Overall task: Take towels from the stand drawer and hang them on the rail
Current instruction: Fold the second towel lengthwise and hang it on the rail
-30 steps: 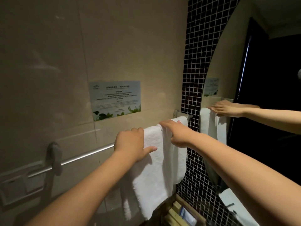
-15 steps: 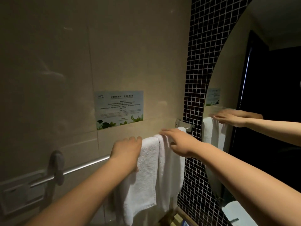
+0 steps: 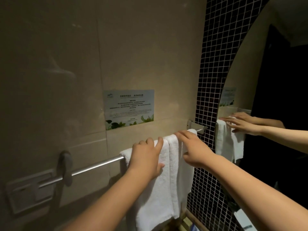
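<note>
Bathroom wall [image 3: 141, 47], beige tile: is being viewed from close in, dim light, with a strip of dark mosaic [image 3: 210, 80] at its right edge.

Mirror [image 3: 266, 97]: is being seen at far right; towels and both hands are being reflected in it.

Rail [image 3: 93, 166]: is being carried by two wall brackets, slanting upward to the right; its left stretch is being left bare.

Notice [image 3: 129, 109]: is being displayed on the wall just above the rail; its print is too small to be read.

Left towel [image 3: 158, 189], white: is being draped over the rail, hanging full length, touching its neighbour.

Right towel [image 3: 176, 172], white: is being draped over the rail beside the right bracket, hanging slightly shorter.

Left hand [image 3: 146, 160]: is being laid flat on the left towel at the rail, fingers together and curled over the top, thumb pressed against the front; nothing is being clamped.

Right hand [image 3: 193, 147]: is being laid on the right towel's top fold, fingers extended and slightly spread; nothing is being pinched.

Progress, as judged: two towels are being shown hung, so hanging seems done for these, and only smoothing is being attended to. Stand drawer: not being shown, so whether more towels are waiting cannot be told.
</note>
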Tool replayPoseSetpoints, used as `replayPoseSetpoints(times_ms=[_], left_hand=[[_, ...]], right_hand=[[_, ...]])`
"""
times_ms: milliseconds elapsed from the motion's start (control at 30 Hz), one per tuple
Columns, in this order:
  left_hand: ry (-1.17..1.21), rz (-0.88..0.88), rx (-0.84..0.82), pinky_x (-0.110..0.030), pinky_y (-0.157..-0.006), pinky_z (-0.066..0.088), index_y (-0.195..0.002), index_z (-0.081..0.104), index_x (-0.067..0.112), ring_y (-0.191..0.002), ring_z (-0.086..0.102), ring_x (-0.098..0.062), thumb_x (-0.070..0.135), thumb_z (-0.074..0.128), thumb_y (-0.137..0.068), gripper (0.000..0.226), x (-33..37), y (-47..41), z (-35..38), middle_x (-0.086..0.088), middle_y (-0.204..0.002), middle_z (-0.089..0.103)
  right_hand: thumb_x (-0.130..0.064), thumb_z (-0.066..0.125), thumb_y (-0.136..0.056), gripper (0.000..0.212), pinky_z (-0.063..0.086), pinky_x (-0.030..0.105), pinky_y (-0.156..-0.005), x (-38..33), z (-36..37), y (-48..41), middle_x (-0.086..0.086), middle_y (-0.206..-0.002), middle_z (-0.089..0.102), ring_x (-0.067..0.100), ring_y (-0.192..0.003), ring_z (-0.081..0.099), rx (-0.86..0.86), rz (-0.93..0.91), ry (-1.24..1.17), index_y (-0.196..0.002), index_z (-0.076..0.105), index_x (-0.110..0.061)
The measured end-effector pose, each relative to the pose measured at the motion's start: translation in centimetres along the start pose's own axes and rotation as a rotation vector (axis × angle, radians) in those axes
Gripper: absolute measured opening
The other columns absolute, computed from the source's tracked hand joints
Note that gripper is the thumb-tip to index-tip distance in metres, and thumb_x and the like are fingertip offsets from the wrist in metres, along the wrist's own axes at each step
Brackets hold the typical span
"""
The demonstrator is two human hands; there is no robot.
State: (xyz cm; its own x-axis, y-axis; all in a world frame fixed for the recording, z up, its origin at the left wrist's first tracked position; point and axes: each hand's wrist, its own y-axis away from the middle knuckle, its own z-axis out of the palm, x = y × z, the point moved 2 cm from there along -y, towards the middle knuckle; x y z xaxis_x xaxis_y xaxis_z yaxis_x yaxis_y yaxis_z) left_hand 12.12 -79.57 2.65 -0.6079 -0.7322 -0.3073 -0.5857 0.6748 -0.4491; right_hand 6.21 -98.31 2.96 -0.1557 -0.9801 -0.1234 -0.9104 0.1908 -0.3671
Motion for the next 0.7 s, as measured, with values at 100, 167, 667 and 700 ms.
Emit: replayPoseSetpoints(times_ms=[100,167,667,700], left_hand=[[0.015,-0.014,-0.010,-0.040,-0.082,0.042,-0.158,0.012,0.023,-0.108,0.057,-0.031,0.065,0.052,-0.092,0.088,-0.5,0.3,-0.3,-0.015,-0.135,0.049],[0.019,-0.024,-0.009,-0.040,-0.080,0.042,-0.158,0.013,0.024,-0.108,0.057,-0.030,0.066,0.051,-0.092,0.086,-1.0,0.7,-0.4,-0.014,-0.133,0.051],[-0.016,-0.033,0.041,-0.039,-0.078,0.039,-0.156,0.014,0.024,-0.106,0.057,-0.029,0.064,0.052,-0.092,0.085,-2.1,2.5,-0.3,-0.012,-0.131,0.051],[-0.031,-0.033,0.047,-0.040,-0.082,0.041,-0.156,0.014,0.022,-0.106,0.056,-0.030,0.062,0.051,-0.093,0.084,-2.0,2.7,-0.1,-0.013,-0.130,0.050]], right_hand=[[-0.013,0.058,-0.076,0.086,0.025,0.042,-0.123,-0.6,-0.2,0.1,0.002,-0.161,0.029,0.023,-0.149,0.025,-0.014,-0.007,0.027,-0.157,0.028,-0.022],[-0.015,0.058,-0.076,0.088,0.028,0.039,-0.122,-1.0,-0.3,0.3,0.003,-0.162,0.026,0.023,-0.150,0.024,-0.034,-0.002,0.029,-0.158,0.026,-0.023],[-0.015,0.059,-0.076,0.092,0.043,0.034,-0.112,-2.8,-0.5,0.7,0.000,-0.167,0.017,0.027,-0.148,0.033,-0.112,0.037,0.015,-0.159,0.020,-0.028],[-0.014,0.058,-0.076,0.092,0.042,0.034,-0.111,-2.8,-0.4,0.7,0.000,-0.167,0.017,0.027,-0.148,0.033,-0.109,0.043,0.009,-0.159,0.020,-0.029]])
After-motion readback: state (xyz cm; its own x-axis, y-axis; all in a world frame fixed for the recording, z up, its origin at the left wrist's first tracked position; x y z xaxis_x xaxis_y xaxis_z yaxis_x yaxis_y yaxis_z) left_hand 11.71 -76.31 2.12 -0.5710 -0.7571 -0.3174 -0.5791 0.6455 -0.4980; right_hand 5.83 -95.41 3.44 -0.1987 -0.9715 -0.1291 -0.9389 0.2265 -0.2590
